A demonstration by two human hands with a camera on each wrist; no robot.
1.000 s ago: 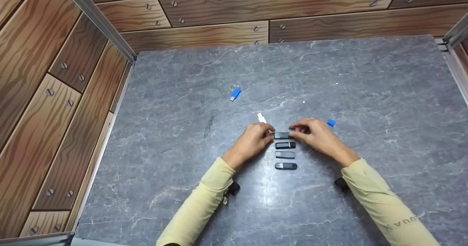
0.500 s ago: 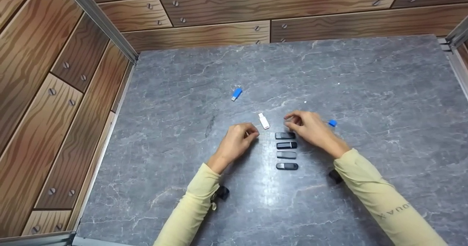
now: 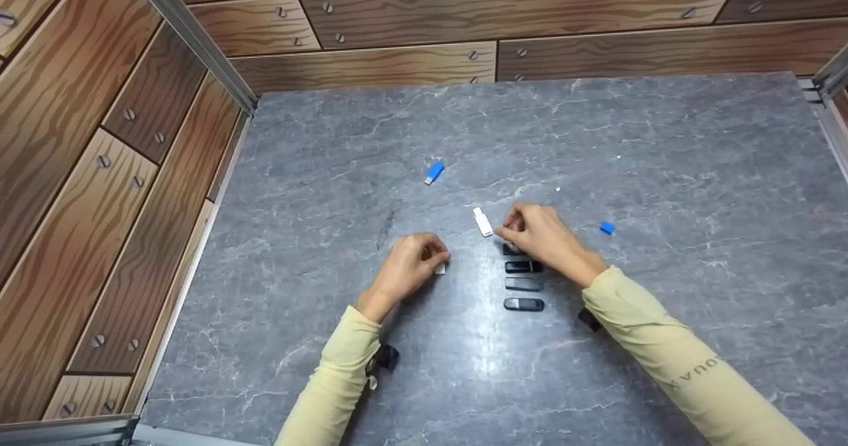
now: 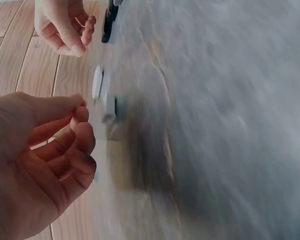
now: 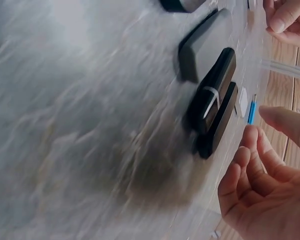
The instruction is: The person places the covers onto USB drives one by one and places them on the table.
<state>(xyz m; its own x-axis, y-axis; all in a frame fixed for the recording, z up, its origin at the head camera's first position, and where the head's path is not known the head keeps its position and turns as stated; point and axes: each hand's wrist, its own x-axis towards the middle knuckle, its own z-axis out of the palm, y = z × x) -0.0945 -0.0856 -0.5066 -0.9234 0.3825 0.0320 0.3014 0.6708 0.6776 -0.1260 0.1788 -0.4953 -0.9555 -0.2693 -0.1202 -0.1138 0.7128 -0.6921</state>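
Note:
My left hand (image 3: pixel 412 264) hovers over the table, fingers loosely curled, with thumb and index tips close together. Just past those fingertips is a small white and grey block (image 4: pixel 110 109), of which a white corner shows under the hand in the head view. My right hand (image 3: pixel 540 234) has its fingers bent and holds nothing; its fingertips come right beside a white USB stick (image 3: pixel 483 223). Beneath that hand lies a black USB stick (image 3: pixel 511 250), partly hidden. It heads a column with a glossy black stick (image 3: pixel 520 267), a grey one (image 3: pixel 523 284) and a black rounded one (image 3: pixel 524 305).
A blue USB stick (image 3: pixel 434 173) lies farther back on the grey marbled table (image 3: pixel 689 167). To the right of the right hand is a small blue piece (image 3: pixel 607 228). Wood-patterned walls (image 3: pixel 411 68) border the table at the back and left.
The left hand has left the top black stick, moving left and slightly toward me. The right hand has shifted left over that stick, uncovering the blue piece. The white stick has come into full view.

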